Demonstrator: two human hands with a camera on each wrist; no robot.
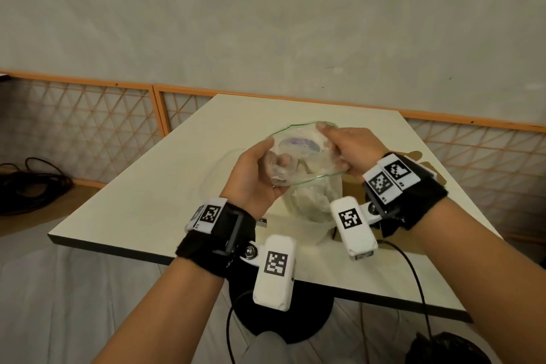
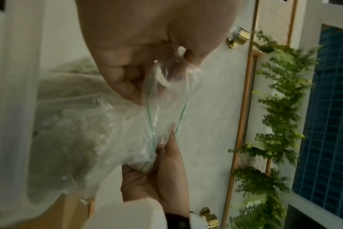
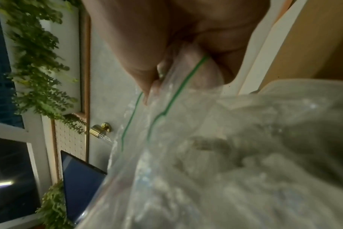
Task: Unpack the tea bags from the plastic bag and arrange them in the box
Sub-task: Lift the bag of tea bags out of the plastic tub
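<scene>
A clear zip bag (image 1: 305, 139) with a green seal line is held up over the table, its mouth pulled wide open. My left hand (image 1: 263, 168) pinches the near-left rim, fingers inside the bag. My right hand (image 1: 342, 146) grips the far-right rim. Pale tea bags (image 1: 310, 204) hang in the bag's lower part. In the left wrist view my left hand (image 2: 147, 46) pinches the bag (image 2: 166, 96) above the tea bags (image 2: 65, 139). The right wrist view shows my right hand (image 3: 176, 46) on the bag (image 3: 186, 162). A brown cardboard box (image 1: 353, 186) sits behind my right wrist.
The cream table (image 1: 141, 204) carries a translucent plastic container (image 1: 314, 230) under the bag. A wooden lattice screen (image 1: 88, 121) runs behind the table. Black cables (image 1: 32, 183) lie on the floor at left. A dark screen (image 3: 80, 178) and hanging green plants (image 3: 37, 62) show in the right wrist view.
</scene>
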